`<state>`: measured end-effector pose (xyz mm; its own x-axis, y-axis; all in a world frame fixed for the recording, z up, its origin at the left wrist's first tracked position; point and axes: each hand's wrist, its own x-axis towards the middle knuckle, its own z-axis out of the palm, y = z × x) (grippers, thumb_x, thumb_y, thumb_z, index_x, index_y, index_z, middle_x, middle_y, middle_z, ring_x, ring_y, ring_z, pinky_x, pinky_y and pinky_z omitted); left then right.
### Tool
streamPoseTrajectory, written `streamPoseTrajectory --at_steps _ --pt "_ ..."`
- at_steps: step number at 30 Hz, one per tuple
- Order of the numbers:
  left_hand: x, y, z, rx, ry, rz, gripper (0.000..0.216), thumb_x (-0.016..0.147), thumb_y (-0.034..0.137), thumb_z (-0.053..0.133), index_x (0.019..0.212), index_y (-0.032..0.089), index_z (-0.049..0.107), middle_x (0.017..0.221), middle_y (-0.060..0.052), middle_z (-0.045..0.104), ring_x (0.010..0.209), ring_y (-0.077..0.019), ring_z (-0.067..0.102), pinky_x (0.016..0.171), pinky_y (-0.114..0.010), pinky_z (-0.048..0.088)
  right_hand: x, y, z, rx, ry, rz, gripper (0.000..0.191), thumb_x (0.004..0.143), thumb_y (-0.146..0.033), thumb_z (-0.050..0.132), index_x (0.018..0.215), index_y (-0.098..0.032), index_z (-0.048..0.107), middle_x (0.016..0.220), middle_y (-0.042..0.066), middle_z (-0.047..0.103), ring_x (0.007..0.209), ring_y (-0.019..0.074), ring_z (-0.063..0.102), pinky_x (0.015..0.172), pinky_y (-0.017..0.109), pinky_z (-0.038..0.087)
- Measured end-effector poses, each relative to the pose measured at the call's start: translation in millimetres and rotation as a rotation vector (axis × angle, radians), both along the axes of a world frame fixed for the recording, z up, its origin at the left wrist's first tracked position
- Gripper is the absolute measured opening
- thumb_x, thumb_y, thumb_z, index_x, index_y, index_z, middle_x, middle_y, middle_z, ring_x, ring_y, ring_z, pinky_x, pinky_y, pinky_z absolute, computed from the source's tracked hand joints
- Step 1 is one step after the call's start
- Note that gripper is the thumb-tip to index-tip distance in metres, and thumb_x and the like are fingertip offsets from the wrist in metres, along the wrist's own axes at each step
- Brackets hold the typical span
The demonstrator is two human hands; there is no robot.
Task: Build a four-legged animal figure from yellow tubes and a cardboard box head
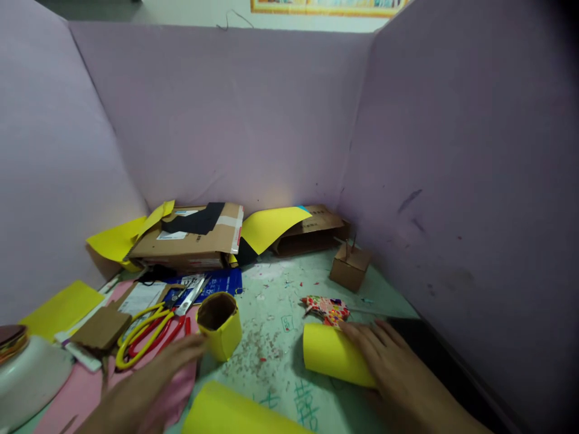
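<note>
My left hand [151,377] is slightly blurred, with its fingers stretched out beside a hexagonal yellow-covered cardboard cup [228,337]. The fingertips come close to the cup's left side; I cannot tell if they touch it. The cup stands upright, its brown inside showing at the top. My right hand [391,355] lies over the right end of a yellow paper roll [332,355], fingers bent across it. Just behind this roll is a patterned hot glue gun [326,309]. Another curved yellow sheet [235,413] is cut off by the bottom edge of the view.
Scissors with yellow handles [124,355] and red-handled scissors [167,337] lie on the left. Behind them are a flat cardboard box [190,241] and a yellow sheet [271,226]. A small cardboard block [350,268] stands at the right. Lilac panels [226,120] enclose the table.
</note>
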<state>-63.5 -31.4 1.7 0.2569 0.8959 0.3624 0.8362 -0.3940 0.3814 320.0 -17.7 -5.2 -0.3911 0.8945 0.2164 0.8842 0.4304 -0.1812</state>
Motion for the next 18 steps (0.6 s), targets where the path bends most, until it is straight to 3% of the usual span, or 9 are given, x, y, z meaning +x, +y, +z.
streamPoseTrajectory --at_steps 3,7,10,13,18 --pt "-1.2 21.7 19.0 0.051 0.029 0.024 0.053 0.085 0.036 0.054 0.137 0.042 0.046 0.143 -0.001 0.056 0.131 -0.0283 0.053 0.103 -0.043 0.050 0.4 -3.6 8.3 -0.027 0.092 -0.030 0.066 0.059 0.001 0.055 0.122 -0.020 0.059 0.122 0.014 0.067 0.113 0.0365 0.063 0.099 0.056 0.050" --pt "24.1 48.7 35.2 -0.024 0.065 0.070 0.050 0.083 0.044 0.056 0.132 0.031 0.052 0.149 -0.010 0.046 0.120 -0.0322 0.060 0.091 -0.043 0.056 -1.5 -7.6 35.1 -0.035 0.194 0.053 0.061 0.064 -0.007 0.056 0.123 -0.022 0.057 0.131 0.014 0.061 0.116 0.0324 0.062 0.095 0.046 0.053" --pt "41.8 61.0 44.3 -0.168 0.059 0.026 0.025 0.081 0.038 0.054 0.099 0.024 0.066 0.134 -0.011 0.057 0.100 -0.0281 0.068 0.079 -0.042 0.058 -8.0 -6.0 50.1 -0.056 0.246 0.110 0.064 0.064 -0.011 0.060 0.127 -0.023 0.055 0.129 0.014 0.063 0.117 0.0323 0.062 0.096 0.045 0.052" --pt "50.0 71.9 56.6 -0.176 -0.008 -0.057 0.018 0.080 0.032 0.054 0.066 0.022 0.057 0.118 -0.009 0.063 0.100 -0.0258 0.066 0.083 -0.039 0.055 -22.8 0.4 56.7 -0.058 0.252 0.147 0.072 0.063 -0.011 0.062 0.132 -0.024 0.052 0.134 0.013 0.061 0.122 0.0326 0.059 0.102 0.045 0.048" --pt "73.0 118.7 73.4 -0.062 -0.071 -0.225 0.004 0.076 0.022 0.060 0.073 0.020 0.058 0.124 -0.011 0.059 0.109 -0.0254 0.061 0.094 -0.041 0.049 -69.4 20.0 74.0 -0.208 0.052 0.108 0.071 0.054 -0.011 0.065 0.125 -0.020 0.061 0.123 0.014 0.067 0.111 0.0377 0.060 0.096 0.052 0.048"
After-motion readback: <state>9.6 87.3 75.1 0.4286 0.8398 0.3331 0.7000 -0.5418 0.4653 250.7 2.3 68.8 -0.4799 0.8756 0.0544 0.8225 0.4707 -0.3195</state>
